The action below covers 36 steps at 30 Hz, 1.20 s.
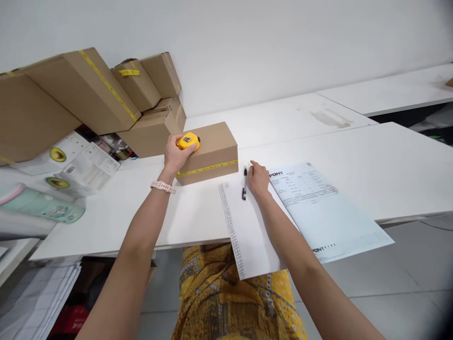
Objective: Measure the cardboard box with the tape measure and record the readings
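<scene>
My left hand [176, 156] is wrapped round a yellow tape measure [188, 140], just over the top of a cardboard box [215, 139] with yellow tape along its side. My right hand [258, 178] rests on a white spiral notebook [244, 236], fingers partly stretched out and holding nothing visible. Just left of those fingers a black-capped clear pen [244, 184] lies on the page. A printed sheet [339, 215] with "PONY" on it lies to the right of the notebook, under or beside my right forearm.
Stacked cardboard boxes [81, 89] lean at the left against the wall. Below them sit white cartons with avocado pictures [88, 167] and a mint-green bottle [46, 204]. The white table [354, 151] runs right. Notebook and sheet overhang its front edge.
</scene>
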Available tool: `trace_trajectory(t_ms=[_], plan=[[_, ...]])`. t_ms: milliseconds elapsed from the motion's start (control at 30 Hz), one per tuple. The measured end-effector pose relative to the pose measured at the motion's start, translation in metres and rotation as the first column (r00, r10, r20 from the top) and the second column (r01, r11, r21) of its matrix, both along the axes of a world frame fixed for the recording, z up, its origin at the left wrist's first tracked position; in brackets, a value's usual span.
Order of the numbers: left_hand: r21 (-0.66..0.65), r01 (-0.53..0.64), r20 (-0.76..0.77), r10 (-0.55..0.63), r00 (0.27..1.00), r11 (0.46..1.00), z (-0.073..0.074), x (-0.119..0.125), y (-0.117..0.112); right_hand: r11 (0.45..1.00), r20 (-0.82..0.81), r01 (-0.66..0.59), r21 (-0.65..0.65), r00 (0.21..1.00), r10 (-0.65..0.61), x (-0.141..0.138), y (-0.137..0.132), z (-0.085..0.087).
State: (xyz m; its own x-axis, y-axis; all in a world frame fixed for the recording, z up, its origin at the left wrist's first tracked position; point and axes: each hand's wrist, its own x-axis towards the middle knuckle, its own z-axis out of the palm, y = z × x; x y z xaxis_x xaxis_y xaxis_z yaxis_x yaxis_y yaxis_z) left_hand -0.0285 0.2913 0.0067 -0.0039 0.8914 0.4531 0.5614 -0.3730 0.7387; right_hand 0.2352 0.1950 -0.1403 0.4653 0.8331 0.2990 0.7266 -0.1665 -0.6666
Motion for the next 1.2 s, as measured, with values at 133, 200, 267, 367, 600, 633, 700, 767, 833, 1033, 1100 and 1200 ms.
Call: trace_trajectory(t_ms=[133,200,267,367,600,633,700,767,833,1033,1100,1200], plan=[[-0.038,0.184,0.341,-0.160,0.926,0.982,0.006,0.009,-0.038,0.935,-0.170,0.120,0.334,0.983,-0.066,-0.008,-0.010,0.023],[-0.097,0.375,0.471,-0.289,0.833,0.922,0.012,0.013,-0.068,0.878,-0.275,0.105,0.467,0.961,0.031,-0.018,-0.021,0.047],[-0.153,0.506,0.518,-0.367,0.773,0.849,0.016,0.015,-0.098,0.890,-0.438,-0.009,0.457,0.868,0.233,-0.031,-0.036,0.077],[-0.236,0.571,0.499,-0.406,0.766,0.786,0.016,0.017,-0.127,0.866,-0.756,-0.398,0.302,0.454,0.472,-0.048,-0.054,0.118],[-0.323,0.556,0.489,-0.367,0.791,0.766,0.014,0.003,-0.136,0.803,-0.874,-0.581,0.128,0.317,0.369,-0.052,-0.062,0.145],[-0.320,0.548,0.501,-0.353,0.790,0.773,0.016,-0.004,-0.134,0.815,-0.866,-0.565,0.133,0.333,0.372,-0.048,-0.059,0.147],[-0.290,0.509,0.528,-0.308,0.791,0.810,0.024,-0.020,-0.123,0.837,-0.827,-0.516,0.182,0.380,0.414,-0.036,-0.048,0.155],[-0.251,0.444,0.557,-0.246,0.793,0.860,0.035,-0.042,-0.105,0.861,-0.772,-0.447,0.243,0.449,0.451,-0.020,-0.030,0.167],[-0.245,0.382,0.580,-0.182,0.794,0.891,0.045,-0.066,-0.081,0.905,-0.738,-0.336,0.261,0.534,0.412,-0.005,-0.005,0.179],[-0.312,0.308,0.688,-0.010,0.725,0.899,0.053,-0.113,-0.012,0.974,-0.770,-0.201,0.108,0.603,0.209,0.007,0.072,0.174],[-0.360,0.300,0.707,0.049,0.705,0.883,0.047,-0.118,0.000,0.980,-0.758,-0.183,0.080,0.627,0.179,0.001,0.089,0.162],[-0.389,0.283,0.709,0.089,0.699,0.877,0.035,-0.121,0.012,0.987,-0.745,-0.148,0.064,0.651,0.146,-0.009,0.105,0.147]])
